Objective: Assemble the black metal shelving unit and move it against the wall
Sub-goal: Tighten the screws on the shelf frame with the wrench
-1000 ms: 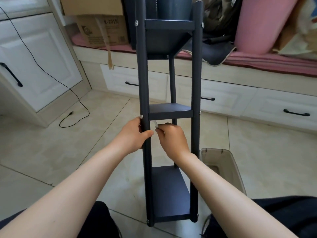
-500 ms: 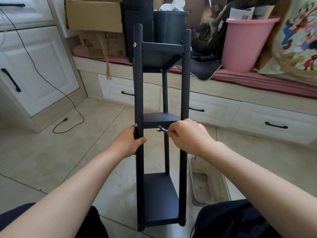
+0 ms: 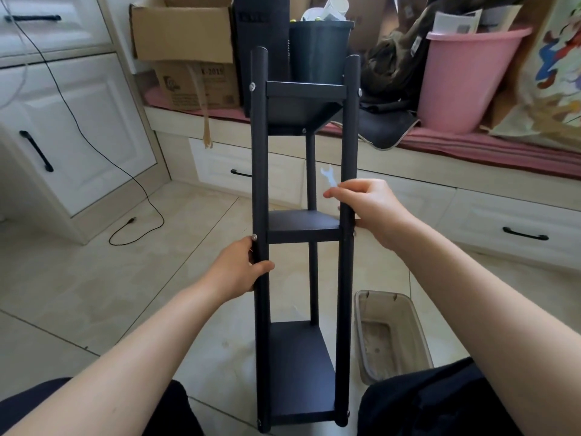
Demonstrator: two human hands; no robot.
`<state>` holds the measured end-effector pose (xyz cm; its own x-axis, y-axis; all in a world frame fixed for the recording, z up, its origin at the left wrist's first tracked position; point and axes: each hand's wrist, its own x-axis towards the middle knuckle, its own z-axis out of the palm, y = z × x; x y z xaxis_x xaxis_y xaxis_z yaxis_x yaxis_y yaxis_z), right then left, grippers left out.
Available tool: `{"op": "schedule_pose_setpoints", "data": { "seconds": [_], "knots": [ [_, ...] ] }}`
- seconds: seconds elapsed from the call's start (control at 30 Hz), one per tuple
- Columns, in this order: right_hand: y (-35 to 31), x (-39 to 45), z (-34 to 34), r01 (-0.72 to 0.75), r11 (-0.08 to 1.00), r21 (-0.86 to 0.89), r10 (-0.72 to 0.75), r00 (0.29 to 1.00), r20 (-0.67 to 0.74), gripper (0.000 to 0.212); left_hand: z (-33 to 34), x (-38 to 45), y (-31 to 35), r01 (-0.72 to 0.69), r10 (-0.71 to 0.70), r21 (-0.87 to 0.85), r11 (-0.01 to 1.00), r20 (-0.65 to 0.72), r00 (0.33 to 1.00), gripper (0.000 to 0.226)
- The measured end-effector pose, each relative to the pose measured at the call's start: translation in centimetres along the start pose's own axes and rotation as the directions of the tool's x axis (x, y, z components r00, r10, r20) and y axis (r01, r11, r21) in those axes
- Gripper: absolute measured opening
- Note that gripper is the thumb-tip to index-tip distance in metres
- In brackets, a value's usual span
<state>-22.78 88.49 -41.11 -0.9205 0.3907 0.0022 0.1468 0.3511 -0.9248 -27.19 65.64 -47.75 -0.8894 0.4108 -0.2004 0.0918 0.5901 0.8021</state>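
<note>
Standing upright on the tiled floor (image 3: 94, 294) directly in front of the seated person, the black shelving unit (image 3: 303, 234) shows three shelves joined to its round posts, with bolt heads visible at the joints. Only the head view is available. The left hand (image 3: 240, 272) has its fingers and thumb wrapped round the front left post just below the middle shelf, steadying the frame. The right hand (image 3: 366, 204) reaches round the front right post at the middle shelf; its fingers are curled together and pinch a small wrench (image 3: 328, 177), whose open jaw points up and away, clear of any bolt. The step in hand appears to be tightening the bolt (image 3: 354, 233) at the right end of the middle shelf. To do it well, the wrench jaw should seat squarely on the fastener before turning, and the left hand should brace the post so the frame does not twist. Whether a nut sits behind the post cannot be told. A shallow plastic tub (image 3: 391, 335) lies on the floor just right of the unit, and a pink bucket (image 3: 465, 80) sits on the bench behind, so the unit is not yet against a wall.
</note>
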Motion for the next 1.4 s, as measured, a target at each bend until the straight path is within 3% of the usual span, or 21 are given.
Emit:
{"op": "schedule_pose_setpoints", "data": {
  "seconds": [0.17, 0.27, 0.63, 0.8, 0.93, 1.1, 1.17, 1.27, 1.33, 1.4],
  "knots": [
    [-0.2, 0.9, 1.8, 0.013, 0.985, 0.172, 0.018, 0.984, -0.175, 0.008, -0.2, 0.0, -0.5, 0.002, -0.002, 0.026, 1.0, -0.009, 1.0, 0.034],
    [-0.5, 0.9, 2.7, 0.045, 0.976, 0.211, -0.001, 0.98, -0.201, 0.009, -0.9, 0.3, -0.7, 0.028, -0.027, 0.019, 0.999, -0.035, 0.999, 0.034],
    [-2.6, -0.6, 4.1, 0.185, 0.948, 0.259, -0.177, 0.983, -0.054, 0.006, -2.7, 0.9, -2.7, 0.015, -0.005, 0.066, 0.998, -0.151, 0.989, 0.035],
    [-3.3, -1.2, 4.1, 0.169, 0.954, 0.249, -0.179, 0.984, 0.02, 0.01, -2.6, 0.8, -3.7, -0.019, 0.048, 0.146, 0.989, -0.195, 0.98, 0.03],
    [-3.8, -1.4, 4.2, 0.094, 0.947, 0.307, -0.137, 0.983, 0.123, 0.008, -2.4, 0.7, -3.6, -0.003, 0.084, 0.303, 0.953, -0.254, 0.964, 0.039],
    [-4.0, -1.5, 4.2, 0.124, 0.964, 0.233, -0.173, 0.964, 0.202, 0.01, -1.9, -0.2, -1.5, -0.059, 0.197, 0.364, 0.929, -0.354, 0.914, 0.056],
    [-4.1, -1.6, 4.2, 0.145, 0.974, 0.176, -0.18, 0.963, 0.202, 0.011, -1.9, -0.7, -0.5, -0.162, 0.311, 0.405, 0.9, -0.333, 0.89, 0.048],
    [-4.3, -1.8, 4.3, 0.151, 0.974, 0.166, -0.183, 0.963, 0.198, 0.012, -1.6, -1.6, 0.8, -0.355, 0.404, 0.263, 0.897, -0.162, 0.9, 0.045],
    [-4.3, -2.0, 4.3, 0.146, 0.972, 0.184, -0.181, 0.965, 0.188, 0.012, -1.3, -2.0, 1.0, -0.393, 0.401, 0.194, 0.899, -0.007, 0.916, 0.051],
    [-4.3, -2.2, 4.4, 0.15, 0.969, 0.194, -0.185, 0.967, 0.177, 0.012, -1.0, -2.1, 0.7, -0.399, 0.4, 0.197, 0.895, 0.036, 0.916, 0.052]
  ]
}}
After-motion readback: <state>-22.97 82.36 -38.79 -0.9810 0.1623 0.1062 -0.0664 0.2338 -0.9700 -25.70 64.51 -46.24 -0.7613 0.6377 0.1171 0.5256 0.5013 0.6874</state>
